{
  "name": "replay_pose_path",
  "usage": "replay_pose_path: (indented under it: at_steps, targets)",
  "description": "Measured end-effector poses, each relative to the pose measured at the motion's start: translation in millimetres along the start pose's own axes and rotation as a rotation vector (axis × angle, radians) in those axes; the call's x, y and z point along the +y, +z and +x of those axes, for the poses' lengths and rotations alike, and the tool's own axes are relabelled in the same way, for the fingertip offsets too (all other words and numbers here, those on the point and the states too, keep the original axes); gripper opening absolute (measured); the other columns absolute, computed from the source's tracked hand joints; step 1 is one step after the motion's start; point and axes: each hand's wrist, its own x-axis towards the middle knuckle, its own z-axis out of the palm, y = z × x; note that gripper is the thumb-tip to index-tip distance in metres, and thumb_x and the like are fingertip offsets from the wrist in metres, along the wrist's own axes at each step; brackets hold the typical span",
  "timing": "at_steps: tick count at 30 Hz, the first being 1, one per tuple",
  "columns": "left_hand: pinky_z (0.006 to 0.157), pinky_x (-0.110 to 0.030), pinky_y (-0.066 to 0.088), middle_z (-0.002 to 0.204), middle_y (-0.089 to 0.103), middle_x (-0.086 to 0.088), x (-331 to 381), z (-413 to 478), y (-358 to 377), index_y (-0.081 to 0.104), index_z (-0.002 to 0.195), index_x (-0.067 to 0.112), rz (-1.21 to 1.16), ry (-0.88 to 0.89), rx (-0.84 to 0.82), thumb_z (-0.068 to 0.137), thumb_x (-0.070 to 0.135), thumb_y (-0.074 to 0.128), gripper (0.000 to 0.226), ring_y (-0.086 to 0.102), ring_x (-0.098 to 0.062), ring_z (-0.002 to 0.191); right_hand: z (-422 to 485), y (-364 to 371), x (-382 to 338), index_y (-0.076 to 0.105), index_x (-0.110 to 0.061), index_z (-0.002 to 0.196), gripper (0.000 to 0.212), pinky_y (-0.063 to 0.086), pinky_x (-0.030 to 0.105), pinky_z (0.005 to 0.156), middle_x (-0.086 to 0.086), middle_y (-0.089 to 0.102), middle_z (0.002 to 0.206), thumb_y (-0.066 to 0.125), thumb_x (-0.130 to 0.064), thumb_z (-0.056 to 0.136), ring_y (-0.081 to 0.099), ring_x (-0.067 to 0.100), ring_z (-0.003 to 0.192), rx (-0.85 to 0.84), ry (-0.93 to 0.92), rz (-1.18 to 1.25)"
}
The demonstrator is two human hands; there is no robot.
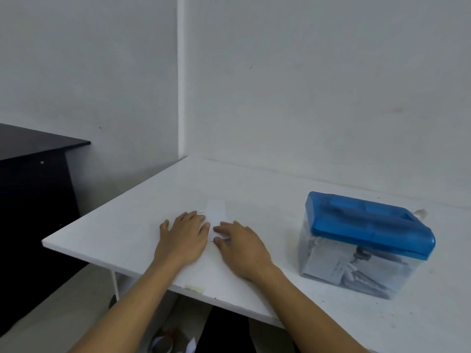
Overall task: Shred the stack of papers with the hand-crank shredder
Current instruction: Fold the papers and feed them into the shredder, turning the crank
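2 bare hands rest on a small white stack of paper slips (216, 212), which lies flat on the white desk (114, 225), well to the left of the clear plastic hand-crank shredder with a blue lid (367, 225). The left hand (183, 238) has its grip spread, palm down, fingertips at the stack's left edge. The right hand (242, 247) has bent fingers on the near right corner; I cannot tell whether that grip pinches the paper or only presses it.

To lift the paper well, I judge the left hand should pin the stack while the right peels up a thin batch. Squared edges would let the lid's slot take it without jamming.

Count: 2 hands, 1 shredder, 1 stack whose sheets cannot be counted, 1 desk, 1 black cabinet (33, 187).
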Motion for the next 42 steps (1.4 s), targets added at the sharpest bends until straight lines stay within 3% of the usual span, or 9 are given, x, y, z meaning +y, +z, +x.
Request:
replay_pose_path:
  at_steps: [4,11,15,17,20,23,30,35,42]
  targets:
    - [0.123,-0.051,0.007,0.161,0.03,0.013,-2,2,2,0.039,0.151,0.032,-0.029,0.001,0.003,0.109,0.035,0.02,0.046,0.019,-0.01,0.151,-2,-3,0,0.064,-0.028,0.13,0.032,0.042,0.027,0.105,-0.006,0.064,0.132,0.049,-0.03,0.103,0.055,0.014,0.123,0.072,0.005,0.091]
    - [0.123,-0.052,0.008,0.167,0.016,0.013,-2,1,2,0.023,0.159,0.03,0.097,0.009,-0.054,0.108,0.042,0.02,0.053,0.011,-0.013,0.154,-11,-16,-1,0.068,-0.018,0.107,0.019,0.038,0.011,0.077,-0.005,0.066,0.109,0.053,-0.016,0.097,0.056,0.007,0.095,0.177,0.087,0.287]
    - [0.123,-0.052,0.009,0.168,0.012,0.012,-1,3,2,0.017,0.161,0.029,0.136,-0.002,-0.057,0.108,0.044,0.016,0.055,0.01,-0.014,0.154,-29,-24,-4,0.066,-0.018,0.097,0.015,0.043,0.017,0.087,-0.004,0.063,0.114,0.053,-0.016,0.091,0.057,0.011,0.102,0.138,0.091,0.263]
    - [0.123,-0.052,0.008,0.168,0.013,0.011,-1,2,2,0.017,0.161,0.029,0.139,-0.005,-0.054,0.106,0.05,0.014,0.058,0.011,-0.015,0.154,-36,-25,-6,0.064,-0.02,0.109,0.021,0.042,0.02,0.095,-0.006,0.059,0.126,0.051,-0.025,0.093,0.054,0.011,0.111,0.142,0.106,0.233]
    - [0.122,-0.051,0.009,0.168,0.013,0.01,1,3,2,0.016,0.161,0.029,0.162,-0.008,-0.065,0.101,0.063,0.017,0.068,0.011,-0.016,0.154,-44,-23,-12,0.043,-0.022,0.141,0.052,0.038,0.034,0.109,-0.003,0.048,0.143,0.049,-0.047,0.095,0.046,0.018,0.127,0.151,0.186,0.104]
    - [0.122,-0.05,0.01,0.167,0.014,0.011,2,4,1,0.016,0.16,0.029,0.159,-0.016,-0.059,0.098,0.068,0.024,0.074,0.011,-0.015,0.154,-47,-19,-15,0.034,-0.014,0.145,0.07,0.033,0.039,0.11,0.007,0.043,0.143,0.05,-0.058,0.094,0.039,0.027,0.13,0.081,0.239,-0.149]
    - [0.122,-0.051,0.01,0.166,0.019,0.01,1,1,3,0.021,0.159,0.028,0.132,-0.001,-0.026,0.097,0.07,0.023,0.074,0.015,-0.015,0.153,-38,-38,-20,0.046,-0.013,0.132,0.06,0.043,0.029,0.094,0.006,0.052,0.132,0.072,-0.044,0.087,0.05,0.022,0.118,-0.059,0.326,0.07]
    - [0.122,-0.051,0.011,0.164,0.026,0.006,2,0,2,0.024,0.158,0.026,0.086,-0.01,-0.013,0.1,0.065,0.022,0.07,0.02,-0.017,0.151,-34,-42,-17,0.049,-0.014,0.134,0.063,0.047,0.031,0.095,0.003,0.054,0.133,0.079,-0.032,0.082,0.054,0.023,0.119,-0.127,0.367,0.148]
    - [0.114,-0.045,0.029,0.144,0.053,0.006,-1,-4,-6,0.043,0.144,0.026,-0.347,-0.043,0.109,0.106,0.049,0.026,0.047,0.049,-0.02,0.131,-39,-44,-6,0.045,-0.018,0.125,0.046,0.052,0.028,0.078,-0.001,0.052,0.113,0.069,-0.01,0.086,0.054,0.018,0.098,-0.065,0.317,0.286]
